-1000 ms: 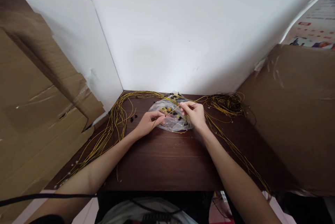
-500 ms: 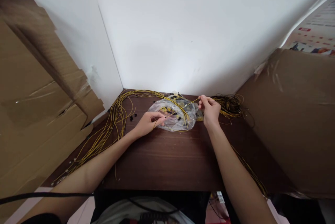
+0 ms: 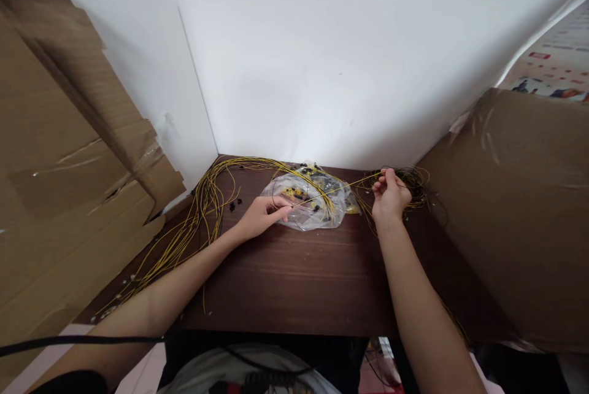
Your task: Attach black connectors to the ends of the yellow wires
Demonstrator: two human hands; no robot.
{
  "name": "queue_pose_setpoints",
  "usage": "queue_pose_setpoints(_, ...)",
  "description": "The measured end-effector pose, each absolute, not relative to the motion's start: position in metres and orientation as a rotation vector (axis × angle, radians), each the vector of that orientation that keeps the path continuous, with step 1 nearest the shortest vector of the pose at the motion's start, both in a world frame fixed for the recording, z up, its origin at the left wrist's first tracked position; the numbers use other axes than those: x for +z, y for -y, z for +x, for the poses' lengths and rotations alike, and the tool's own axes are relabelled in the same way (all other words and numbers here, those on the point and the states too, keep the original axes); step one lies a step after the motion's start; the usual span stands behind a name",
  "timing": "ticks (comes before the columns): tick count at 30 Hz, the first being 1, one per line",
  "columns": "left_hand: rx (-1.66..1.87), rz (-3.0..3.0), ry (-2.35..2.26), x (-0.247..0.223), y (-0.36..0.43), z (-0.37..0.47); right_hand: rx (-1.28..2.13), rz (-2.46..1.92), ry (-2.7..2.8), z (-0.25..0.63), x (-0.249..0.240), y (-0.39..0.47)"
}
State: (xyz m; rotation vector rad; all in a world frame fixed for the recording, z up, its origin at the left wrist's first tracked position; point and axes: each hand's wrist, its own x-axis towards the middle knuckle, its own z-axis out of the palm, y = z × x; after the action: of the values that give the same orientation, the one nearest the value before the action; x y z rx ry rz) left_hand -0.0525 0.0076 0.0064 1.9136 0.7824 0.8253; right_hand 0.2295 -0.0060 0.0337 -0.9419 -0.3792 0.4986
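Observation:
A thin yellow wire [image 3: 352, 183] is stretched taut between my two hands. My left hand [image 3: 267, 216] pinches it at a small dark spot, close to the near left side of a clear plastic bag [image 3: 317, 222]. Further right and slightly higher, my right hand [image 3: 391, 194] grips the wire's other end between thumb and fingers, in front of a tangled wire bundle [image 3: 416, 182]. Yellow and black small parts [image 3: 294, 193] show inside the bag. Over the bag lie the ends of a long bundle of yellow wires [image 3: 257, 162].
Small black pieces [image 3: 235, 204] lie on the dark wooden table [image 3: 299, 283] left of the bag. Cardboard [image 3: 69, 185] stands on the left and a cardboard box [image 3: 519, 210] on the right. A white wall [image 3: 322, 62] closes the back. A black cable [image 3: 83, 340] crosses at lower left.
My right hand has moved right along the wire, so the stretch between my hands is longer. My left hand stays nearly in place, still pinching.

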Motion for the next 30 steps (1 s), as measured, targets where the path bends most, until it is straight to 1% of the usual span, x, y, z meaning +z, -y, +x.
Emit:
queue_pose_setpoints(10,0.795,1.94,-0.757,0.014,-0.005,-0.052,0.259,-0.946,0.178,0.249,0.033,0.01)
queue_pose_setpoints(15,0.813,1.928,-0.754,0.012,-0.005,-0.051,0.433,-0.924,0.261,0.232,0.031,0.006)
queue_pose_setpoints(18,0.81,1.924,-0.748,0.01,-0.006,-0.051,0.443,-0.954,0.502,0.212,0.029,0.003)
queue_pose_setpoints(24,0.821,1.911,-0.738,0.01,-0.006,-0.051,0.164,-1.083,1.246,0.168,0.03,0.016)
queue_pose_setpoints(30,0.831,1.901,-0.737,0.01,-0.006,-0.051,0.222,-1.043,1.963,0.134,0.026,0.035)
